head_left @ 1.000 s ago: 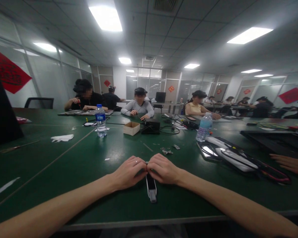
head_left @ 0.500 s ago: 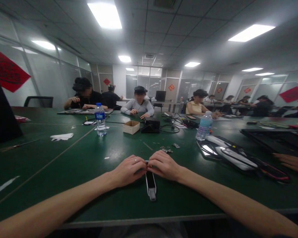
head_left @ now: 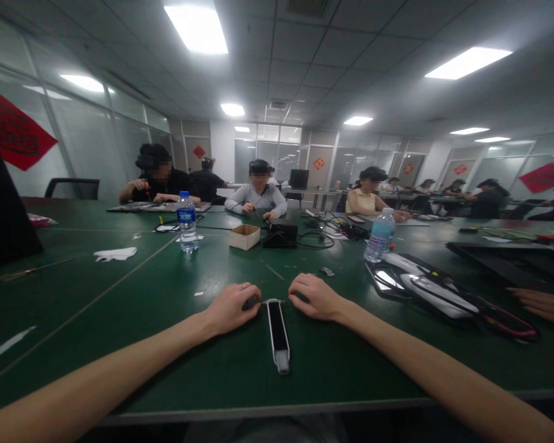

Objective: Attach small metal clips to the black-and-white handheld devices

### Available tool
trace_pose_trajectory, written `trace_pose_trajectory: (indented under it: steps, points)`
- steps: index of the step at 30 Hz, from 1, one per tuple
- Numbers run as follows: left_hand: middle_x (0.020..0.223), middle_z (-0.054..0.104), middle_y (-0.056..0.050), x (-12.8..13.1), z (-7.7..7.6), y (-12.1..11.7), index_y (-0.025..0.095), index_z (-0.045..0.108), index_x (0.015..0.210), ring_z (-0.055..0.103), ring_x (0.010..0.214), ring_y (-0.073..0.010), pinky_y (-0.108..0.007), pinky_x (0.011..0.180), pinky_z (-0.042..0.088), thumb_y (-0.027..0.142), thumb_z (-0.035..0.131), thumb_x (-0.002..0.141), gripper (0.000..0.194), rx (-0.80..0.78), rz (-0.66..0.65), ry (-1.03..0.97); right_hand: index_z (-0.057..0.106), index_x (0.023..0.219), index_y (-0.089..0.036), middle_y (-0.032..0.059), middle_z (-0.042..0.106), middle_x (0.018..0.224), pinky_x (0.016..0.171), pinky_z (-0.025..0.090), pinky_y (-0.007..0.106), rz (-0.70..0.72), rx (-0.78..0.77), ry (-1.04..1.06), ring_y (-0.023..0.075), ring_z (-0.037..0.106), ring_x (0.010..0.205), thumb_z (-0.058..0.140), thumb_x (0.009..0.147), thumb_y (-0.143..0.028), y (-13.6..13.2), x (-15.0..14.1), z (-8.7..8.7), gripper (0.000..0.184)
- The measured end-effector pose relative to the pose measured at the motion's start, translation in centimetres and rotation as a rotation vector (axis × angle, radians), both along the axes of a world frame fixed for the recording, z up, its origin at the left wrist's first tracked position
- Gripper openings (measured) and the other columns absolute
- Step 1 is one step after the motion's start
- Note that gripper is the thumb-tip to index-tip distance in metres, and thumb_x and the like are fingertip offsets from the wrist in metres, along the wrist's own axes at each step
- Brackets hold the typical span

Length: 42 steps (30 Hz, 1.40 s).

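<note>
A long, narrow device (head_left: pixel 277 332) with a black face, white rim and grey end lies flat on the green table, pointing away from me. Thin dark bits show at both sides of its far end, toward my fingertips; what they are is too small to tell. Just left of that end, my left hand (head_left: pixel 235 306) has its thumb and fingers pinched together. On the other side my right hand (head_left: pixel 314 297) is curled, fingertips close to the device. What either hand holds, if anything, is hidden.
Small metal pieces (head_left: pixel 326 271) lie beyond my right hand. Two water bottles (head_left: pixel 187 231) (head_left: pixel 379 237), a small box (head_left: pixel 244 236) and tangled cables (head_left: pixel 321 237) stand farther off. White tools (head_left: pixel 438 292) lie right, near another person's hand (head_left: pixel 542 304). Several people sit opposite.
My hands have moved apart from the device's far end, the left one leftward and the right one rightward. More of the device's black face now shows.
</note>
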<state>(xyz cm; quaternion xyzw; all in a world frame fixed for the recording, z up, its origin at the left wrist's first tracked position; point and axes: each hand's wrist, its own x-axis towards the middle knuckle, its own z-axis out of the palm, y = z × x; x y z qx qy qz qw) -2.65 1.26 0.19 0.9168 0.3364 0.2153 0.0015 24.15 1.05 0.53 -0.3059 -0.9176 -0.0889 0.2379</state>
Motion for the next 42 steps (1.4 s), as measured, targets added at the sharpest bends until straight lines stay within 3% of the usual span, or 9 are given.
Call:
trace_pose_trajectory:
  steps: [17, 28, 34, 42]
  points:
    - [0.09, 0.07, 0.002, 0.3, -0.3, 0.1, 0.022, 0.063, 0.1, 0.065, 0.08, -0.0164, -0.027, 0.073, 0.048, 0.019, 0.061, 0.09, 0.011, -0.122, -0.002, -0.018, 0.065, 0.089, -0.015, 0.0075, 0.065, 0.087, 0.073, 0.048, 0.03, 0.053, -0.107, -0.029, 0.0175, 0.059, 0.08, 0.056, 0.088, -0.016, -0.4, -1.0, -0.1, 0.01]
    - [0.088, 0.068, 0.002, 0.7, -0.4, 0.2, 0.023, 0.061, 0.103, 0.064, 0.077, -0.0169, -0.028, 0.072, 0.049, 0.022, 0.061, 0.09, 0.013, -0.109, 0.022, 0.004, 0.066, 0.093, -0.014, 0.0086, 0.066, 0.091, 0.075, 0.049, 0.031, 0.05, -0.124, -0.048, 0.0184, 0.059, 0.083, 0.053, 0.092, -0.021, -0.3, -0.9, 0.0, 0.015]
    - [0.091, 0.066, 0.0, 0.6, -0.1, -0.3, 0.022, 0.059, 0.106, 0.063, 0.077, -0.0178, -0.028, 0.07, 0.049, 0.026, 0.063, 0.089, 0.017, -0.134, 0.044, 0.004, 0.065, 0.099, -0.014, 0.0096, 0.065, 0.101, 0.086, 0.046, 0.037, -0.12, -0.122, -0.032, 0.0213, 0.058, 0.095, 0.052, 0.094, -0.027, 0.6, 0.2, 0.5, 0.019]
    - [0.094, 0.064, -0.002, 0.2, 0.0, -0.5, 0.021, 0.058, 0.109, 0.063, 0.081, -0.017, -0.028, 0.075, 0.05, 0.021, 0.056, 0.092, 0.017, -0.131, -0.022, 0.014, 0.06, 0.121, -0.013, 0.0151, 0.058, 0.12, 0.093, 0.042, 0.038, -0.535, -0.103, -0.099, 0.0249, 0.052, 0.108, 0.045, 0.094, -0.018, 4.3, 5.0, -0.9, 0.032]
